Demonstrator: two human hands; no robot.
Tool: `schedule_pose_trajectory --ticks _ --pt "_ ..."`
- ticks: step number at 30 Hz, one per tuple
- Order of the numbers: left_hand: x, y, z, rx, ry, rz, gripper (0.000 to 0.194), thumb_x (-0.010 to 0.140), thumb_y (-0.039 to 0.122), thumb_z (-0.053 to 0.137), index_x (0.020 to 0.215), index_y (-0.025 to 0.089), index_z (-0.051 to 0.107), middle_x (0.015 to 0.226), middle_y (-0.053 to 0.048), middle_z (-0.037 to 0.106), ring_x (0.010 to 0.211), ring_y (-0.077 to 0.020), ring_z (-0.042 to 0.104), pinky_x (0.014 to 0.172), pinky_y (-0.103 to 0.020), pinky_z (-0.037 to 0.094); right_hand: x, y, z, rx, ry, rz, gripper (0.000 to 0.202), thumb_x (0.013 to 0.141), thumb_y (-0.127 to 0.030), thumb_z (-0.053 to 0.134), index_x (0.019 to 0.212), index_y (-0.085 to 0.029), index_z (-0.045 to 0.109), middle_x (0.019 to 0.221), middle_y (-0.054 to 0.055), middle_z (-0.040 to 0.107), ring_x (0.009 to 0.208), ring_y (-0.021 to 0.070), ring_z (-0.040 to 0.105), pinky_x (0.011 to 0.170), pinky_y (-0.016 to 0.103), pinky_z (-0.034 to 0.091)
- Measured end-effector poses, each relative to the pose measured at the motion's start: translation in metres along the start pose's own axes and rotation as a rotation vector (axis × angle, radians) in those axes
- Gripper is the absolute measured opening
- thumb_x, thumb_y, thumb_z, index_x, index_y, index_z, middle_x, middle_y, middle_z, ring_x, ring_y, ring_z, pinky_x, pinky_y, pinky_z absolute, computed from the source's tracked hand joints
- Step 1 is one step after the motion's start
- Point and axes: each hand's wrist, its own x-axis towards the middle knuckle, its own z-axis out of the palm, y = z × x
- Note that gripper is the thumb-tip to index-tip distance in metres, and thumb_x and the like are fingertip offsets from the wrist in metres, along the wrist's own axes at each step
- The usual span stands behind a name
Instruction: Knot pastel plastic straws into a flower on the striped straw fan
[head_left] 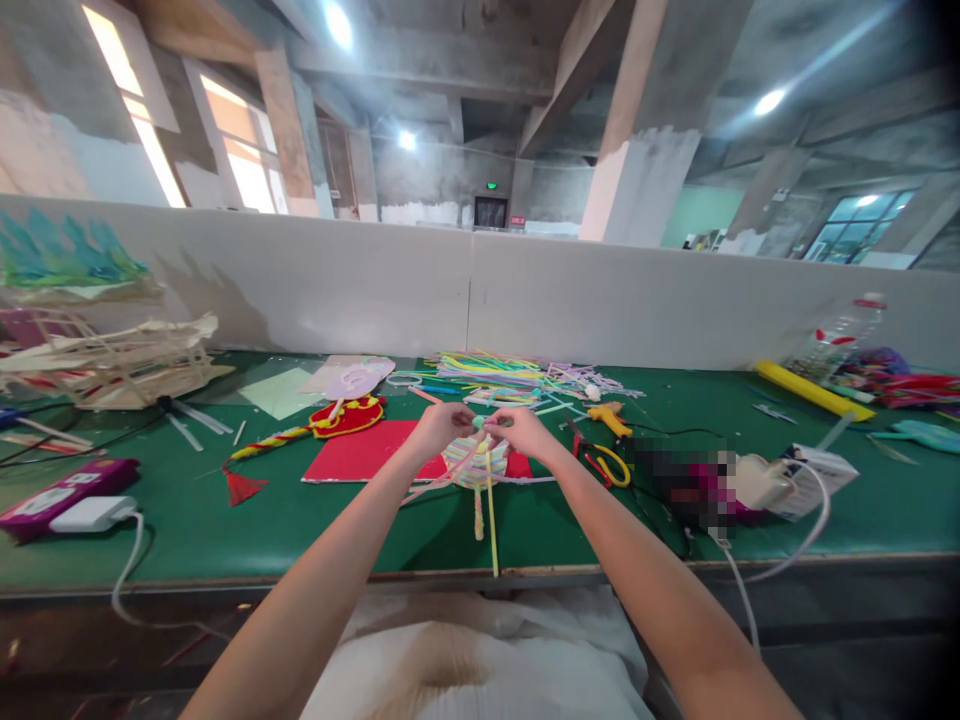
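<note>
The left hand (pixel 439 428) and the right hand (pixel 521 432) are meeting fingertip to fingertip above the green table (pixel 225 520), both pinching a small pale piece at the top of a bundle of straws (pixel 480 470). The fingers are curling in tight around that piece; what exactly it is, is too small to tell. The bundle is hanging from the pinch as a rounded woven shape of pink and yellow strands, with a yellow straw (pixel 492 525) trailing down from it toward the near edge of the table.

Just behind the bundle a red card (pixel 352 455) is lying flat on the table. Left of the card a red and yellow ornament (pixel 341 418) with a tassel is resting. Beyond the hands a loose pile of coloured straws (pixel 510 375) is spreading along the far side of the table. Right of the bundle, scissors (pixel 604 462) with yellow handles are lying near a yellow glue gun (pixel 609 415). Far left of the card a white charger (pixel 94 513) is sitting beside a purple box (pixel 64 490).
</note>
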Motion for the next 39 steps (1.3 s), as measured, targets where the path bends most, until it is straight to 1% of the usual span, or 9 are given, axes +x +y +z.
schedule_pose_trajectory --ticks 2,4,6,11,21,27,30,35,39 --pt "0.000 0.001 -0.001 0.010 -0.002 -0.001 0.016 0.063 0.023 0.063 0.076 0.015 0.065 0.066 -0.002 0.067 0.064 -0.0154 0.062 0.058 -0.022 0.045 0.000 -0.001 0.000 -0.004 -0.005 -0.002 0.013 0.074 -0.025 0.066 0.076 -0.014 0.060 0.070 0.004 0.067 0.057 0.0151 0.067 0.033 0.015 0.047" --pt "0.000 0.004 -0.001 0.029 0.008 -0.002 0.014 0.067 0.027 0.060 0.072 0.015 0.065 0.062 -0.001 0.065 0.060 -0.0150 0.060 0.055 -0.022 0.042 -0.001 -0.002 0.000 -0.011 -0.008 -0.006 0.011 0.074 -0.024 0.066 0.076 -0.014 0.060 0.070 0.004 0.067 0.058 0.0150 0.067 0.033 0.015 0.047" --pt "0.000 0.006 -0.001 0.045 0.015 -0.002 0.015 0.070 0.028 0.056 0.069 0.016 0.065 0.057 0.000 0.063 0.056 -0.0143 0.058 0.053 -0.022 0.040 -0.002 -0.003 0.001 -0.021 -0.009 -0.013 0.010 0.075 -0.024 0.065 0.076 -0.014 0.060 0.070 0.004 0.067 0.058 0.0151 0.067 0.034 0.015 0.048" --pt "-0.002 0.008 -0.001 0.050 -0.009 -0.002 0.018 0.071 0.029 0.054 0.064 0.015 0.064 0.052 0.000 0.061 0.052 -0.0137 0.056 0.051 -0.021 0.039 -0.005 -0.005 0.003 -0.042 -0.003 -0.035 0.011 0.073 -0.025 0.065 0.075 -0.015 0.061 0.065 0.003 0.066 0.057 0.0160 0.067 0.032 0.015 0.047" --pt "-0.001 0.004 0.000 0.007 -0.030 0.022 0.023 0.071 0.035 0.053 0.067 0.015 0.063 0.057 -0.001 0.062 0.056 -0.0144 0.057 0.053 -0.022 0.041 -0.006 -0.006 0.002 -0.041 0.013 -0.043 0.013 0.072 -0.026 0.067 0.073 -0.014 0.061 0.067 0.004 0.066 0.057 0.0166 0.067 0.033 0.017 0.048" --pt "0.003 -0.004 0.003 -0.001 0.000 0.046 0.018 0.063 0.031 0.062 0.073 0.016 0.065 0.062 0.000 0.062 0.061 -0.0141 0.056 0.055 -0.022 0.040 -0.003 -0.002 0.002 -0.001 0.010 -0.013 0.011 0.075 -0.024 0.065 0.077 -0.014 0.060 0.070 0.004 0.066 0.057 0.0151 0.067 0.032 0.015 0.047" --pt "0.003 -0.006 0.002 -0.001 0.021 0.045 0.015 0.063 0.027 0.061 0.073 0.016 0.064 0.060 0.001 0.061 0.060 -0.0135 0.055 0.055 -0.022 0.039 -0.004 -0.002 0.001 0.025 -0.008 0.003 0.011 0.076 -0.026 0.063 0.078 -0.014 0.061 0.072 0.004 0.066 0.058 0.0151 0.067 0.033 0.014 0.047" --pt "0.002 -0.001 0.002 -0.018 0.029 0.045 0.017 0.062 0.025 0.063 0.077 0.016 0.064 0.062 0.001 0.061 0.061 -0.0143 0.056 0.055 -0.023 0.041 -0.006 -0.005 0.002 0.044 0.009 0.015 0.016 0.077 -0.030 0.063 0.073 -0.014 0.061 0.066 0.003 0.064 0.057 0.0150 0.067 0.032 0.014 0.046" --pt "0.000 0.003 0.003 -0.055 0.012 0.047 0.022 0.065 0.028 0.062 0.084 0.016 0.062 0.068 -0.001 0.064 0.066 -0.0153 0.059 0.061 -0.024 0.044 -0.005 -0.006 0.003 0.059 0.042 0.011 0.017 0.077 -0.031 0.063 0.075 -0.014 0.060 0.064 0.001 0.062 0.055 0.0142 0.066 0.033 0.015 0.047"
